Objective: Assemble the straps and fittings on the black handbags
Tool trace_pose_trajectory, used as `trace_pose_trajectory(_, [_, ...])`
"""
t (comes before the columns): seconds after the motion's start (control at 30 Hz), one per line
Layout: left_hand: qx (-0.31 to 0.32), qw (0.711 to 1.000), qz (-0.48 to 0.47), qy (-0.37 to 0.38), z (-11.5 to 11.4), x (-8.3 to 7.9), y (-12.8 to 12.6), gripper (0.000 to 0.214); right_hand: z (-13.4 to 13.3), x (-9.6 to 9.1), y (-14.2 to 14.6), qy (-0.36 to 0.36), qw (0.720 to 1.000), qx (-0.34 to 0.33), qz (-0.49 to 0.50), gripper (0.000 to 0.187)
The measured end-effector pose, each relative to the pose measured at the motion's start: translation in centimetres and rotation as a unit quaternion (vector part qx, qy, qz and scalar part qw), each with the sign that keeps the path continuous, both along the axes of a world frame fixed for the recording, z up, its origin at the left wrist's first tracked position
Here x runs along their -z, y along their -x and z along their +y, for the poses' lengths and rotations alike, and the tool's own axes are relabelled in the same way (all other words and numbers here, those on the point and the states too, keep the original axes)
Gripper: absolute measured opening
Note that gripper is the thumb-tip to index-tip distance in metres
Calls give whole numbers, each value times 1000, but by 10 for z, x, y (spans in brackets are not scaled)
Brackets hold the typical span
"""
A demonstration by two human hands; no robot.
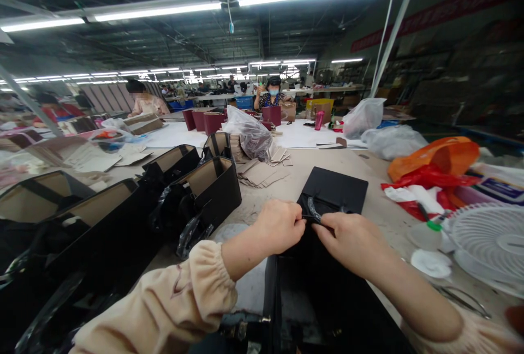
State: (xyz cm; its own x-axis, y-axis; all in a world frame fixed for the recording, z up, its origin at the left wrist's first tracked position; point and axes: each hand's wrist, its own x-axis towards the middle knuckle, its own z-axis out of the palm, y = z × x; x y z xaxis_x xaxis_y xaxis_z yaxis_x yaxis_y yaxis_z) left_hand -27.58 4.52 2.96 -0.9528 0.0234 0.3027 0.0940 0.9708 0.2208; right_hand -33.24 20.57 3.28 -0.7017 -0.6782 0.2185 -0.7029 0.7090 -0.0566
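Note:
My left hand (278, 227) and my right hand (352, 242) meet over a flat black bag (333, 190) lying on the table in front of me. Both hands are closed in a pinch on a black ribbon handle (313, 212) at the bag's near edge. A larger black box or bag (323, 305) stands open just below my wrists. My left arm wears a cream sleeve.
Several open black paper bags (204, 185) lie in a row at the left. Cardboard inserts (260, 174) are stacked mid-table. At the right are a white fan (491, 245), orange and red plastic bags (434, 166) and scissors (462, 299). Other people sit at the far end.

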Motion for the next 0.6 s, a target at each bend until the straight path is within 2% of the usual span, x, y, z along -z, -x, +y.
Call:
trace_pose_trajectory(0.17, [3,1000,-1,3,1,1,1,20,8,-4,1,26,998,-27,-41,29])
trace_pose_trajectory(0.23, [1,1000,-4,0,1,1,1,20,8,-3,3,48,998,-37,-32,25])
trace_pose_trajectory(0.33, [2,1000,3,1,1,2,1,19,5,1,8,71,996,-55,-17,29])
trace_pose_trajectory(0.43, [6,1000,9,6,2,3,1,18,1,3,11,74,994,-75,-27,25])
trace_pose_trajectory(0.6, [4,1000,19,14,3,5,1,18,-1,2,10,54,996,-66,-11,21])
